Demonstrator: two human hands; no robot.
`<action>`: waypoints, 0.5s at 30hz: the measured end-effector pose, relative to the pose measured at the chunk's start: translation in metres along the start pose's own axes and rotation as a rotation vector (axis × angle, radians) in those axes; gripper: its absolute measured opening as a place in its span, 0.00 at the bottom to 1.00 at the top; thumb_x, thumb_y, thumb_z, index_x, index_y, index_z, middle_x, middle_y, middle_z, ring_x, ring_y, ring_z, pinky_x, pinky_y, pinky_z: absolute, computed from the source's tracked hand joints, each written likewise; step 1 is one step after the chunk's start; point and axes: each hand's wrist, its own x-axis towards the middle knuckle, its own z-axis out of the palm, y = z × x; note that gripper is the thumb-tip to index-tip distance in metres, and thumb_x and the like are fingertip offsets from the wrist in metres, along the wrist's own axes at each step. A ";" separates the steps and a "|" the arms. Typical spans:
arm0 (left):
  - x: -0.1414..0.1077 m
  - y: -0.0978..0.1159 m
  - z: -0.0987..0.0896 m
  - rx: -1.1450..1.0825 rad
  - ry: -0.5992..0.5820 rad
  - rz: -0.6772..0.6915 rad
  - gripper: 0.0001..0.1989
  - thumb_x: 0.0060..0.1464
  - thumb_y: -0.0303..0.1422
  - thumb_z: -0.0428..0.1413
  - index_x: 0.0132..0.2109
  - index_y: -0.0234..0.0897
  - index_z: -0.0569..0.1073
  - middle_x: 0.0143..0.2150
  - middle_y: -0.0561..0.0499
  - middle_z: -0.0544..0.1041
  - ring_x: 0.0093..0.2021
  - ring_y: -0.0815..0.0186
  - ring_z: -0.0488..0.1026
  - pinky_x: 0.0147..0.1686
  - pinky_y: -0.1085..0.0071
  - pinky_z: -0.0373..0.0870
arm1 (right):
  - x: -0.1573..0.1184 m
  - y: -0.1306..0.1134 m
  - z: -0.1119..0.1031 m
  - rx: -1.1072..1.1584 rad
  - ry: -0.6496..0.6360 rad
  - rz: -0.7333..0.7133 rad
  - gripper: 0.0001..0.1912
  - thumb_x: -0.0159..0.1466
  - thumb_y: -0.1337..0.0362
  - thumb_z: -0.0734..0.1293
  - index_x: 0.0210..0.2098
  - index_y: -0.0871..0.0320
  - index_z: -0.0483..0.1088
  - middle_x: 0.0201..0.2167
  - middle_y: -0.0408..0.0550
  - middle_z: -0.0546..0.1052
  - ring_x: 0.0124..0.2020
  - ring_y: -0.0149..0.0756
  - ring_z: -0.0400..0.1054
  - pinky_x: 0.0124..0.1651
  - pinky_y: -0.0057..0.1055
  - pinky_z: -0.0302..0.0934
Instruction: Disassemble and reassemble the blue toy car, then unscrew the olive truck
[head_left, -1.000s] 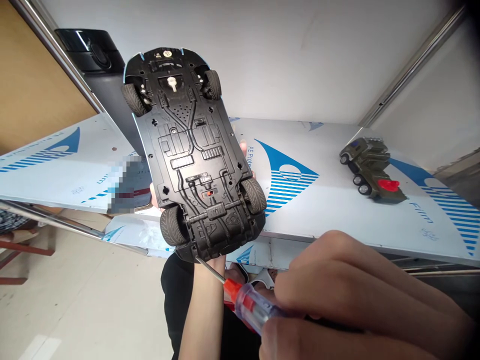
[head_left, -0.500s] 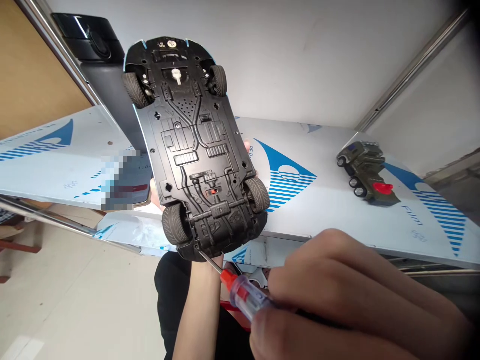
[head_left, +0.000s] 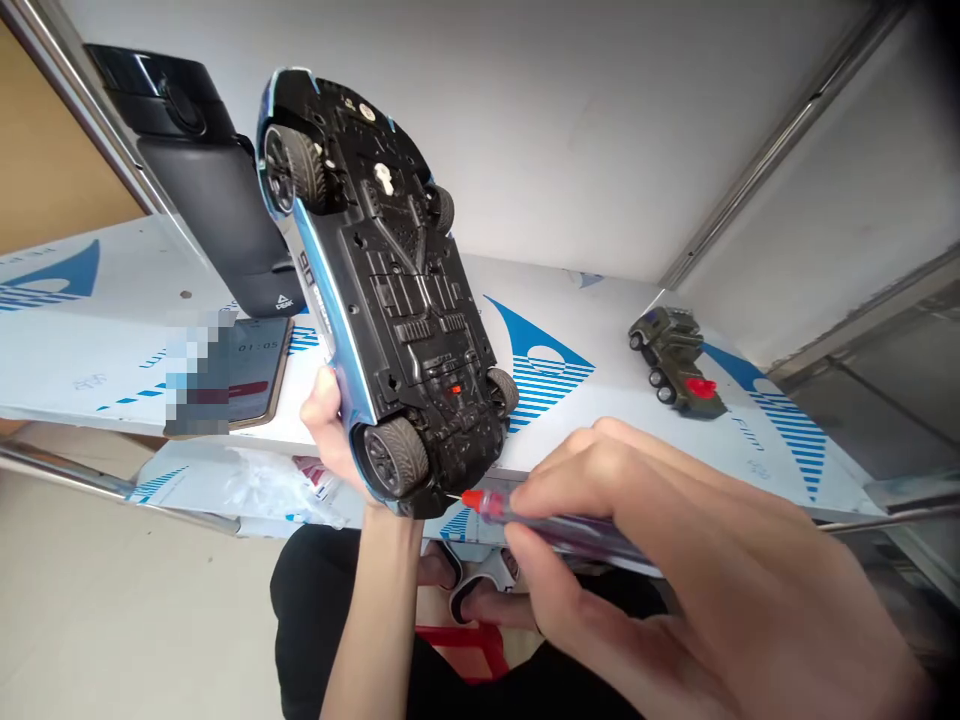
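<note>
Worktop [head_left: 600, 340] of white, blue-printed board carries a black flask [head_left: 199, 215] and, well to the right, a toy army truck [head_left: 670, 358]. Above it, the left hand [head_left: 328, 420] grips an upturned toy car [head_left: 397, 290] by its side, while the right hand [head_left: 660, 560] closes around a red-tipped screwdriver [head_left: 559, 525], its tip at the car's rear underside.
</note>
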 end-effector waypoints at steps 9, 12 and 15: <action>-0.005 -0.002 0.006 -0.218 -0.156 -0.051 0.15 0.67 0.43 0.57 0.41 0.38 0.81 0.41 0.48 0.85 0.41 0.61 0.80 0.45 0.65 0.79 | 0.002 0.009 -0.013 0.123 -0.107 0.161 0.07 0.73 0.66 0.67 0.37 0.51 0.68 0.30 0.36 0.78 0.26 0.27 0.72 0.28 0.25 0.66; -0.004 -0.003 0.003 -0.155 -0.135 -0.059 0.16 0.67 0.45 0.56 0.41 0.40 0.82 0.40 0.50 0.84 0.37 0.61 0.79 0.39 0.64 0.80 | 0.001 0.017 -0.016 0.140 -0.169 0.139 0.04 0.74 0.66 0.67 0.41 0.51 0.69 0.36 0.35 0.79 0.32 0.25 0.74 0.34 0.22 0.67; -0.003 -0.005 0.001 -0.101 -0.103 -0.058 0.17 0.67 0.45 0.56 0.41 0.39 0.83 0.40 0.51 0.84 0.37 0.62 0.80 0.40 0.66 0.80 | 0.001 0.025 -0.019 0.150 -0.171 0.074 0.06 0.75 0.67 0.67 0.47 0.48 0.68 0.41 0.34 0.79 0.37 0.23 0.74 0.40 0.21 0.66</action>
